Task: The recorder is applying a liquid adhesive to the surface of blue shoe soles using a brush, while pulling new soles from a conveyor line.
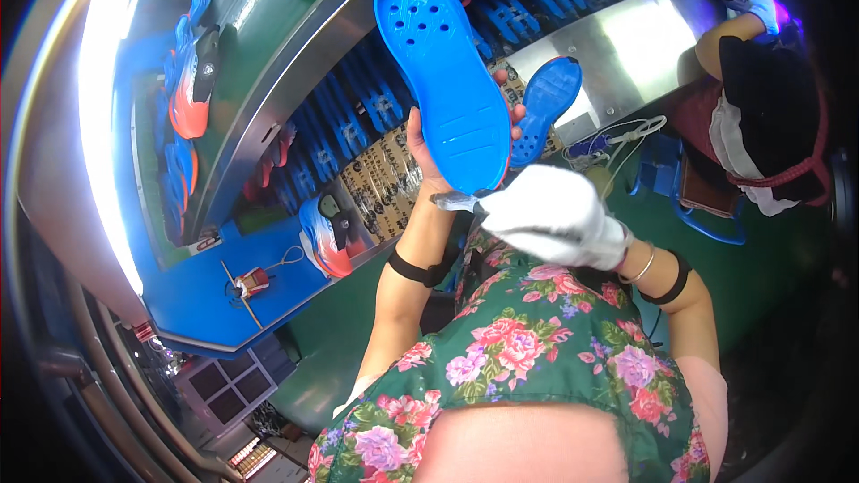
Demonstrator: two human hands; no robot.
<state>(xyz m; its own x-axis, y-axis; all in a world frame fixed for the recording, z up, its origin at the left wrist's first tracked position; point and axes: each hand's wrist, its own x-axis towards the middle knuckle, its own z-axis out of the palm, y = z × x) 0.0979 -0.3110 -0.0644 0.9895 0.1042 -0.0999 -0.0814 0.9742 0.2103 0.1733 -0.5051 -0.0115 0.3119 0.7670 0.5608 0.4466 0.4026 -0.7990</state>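
Note:
My bare left hand is closed round a bright blue shoe sole. The sole's inner face is turned up, with several round holes at its far end and a glossy sheen at the near end. My right hand, in a white glove, is closed by the sole's near end. From its fingers a thin brush-like tool with a greyish tip sticks out to the left, close under the sole's edge. The glove hides the rest of that tool. Another blue sole lies just right of the held one.
A conveyor with a metal rim carries blue and orange shoes at left. Behind my hands stand racks of blue soles. A shoe and a stick tool are on the blue table. A co-worker is at right.

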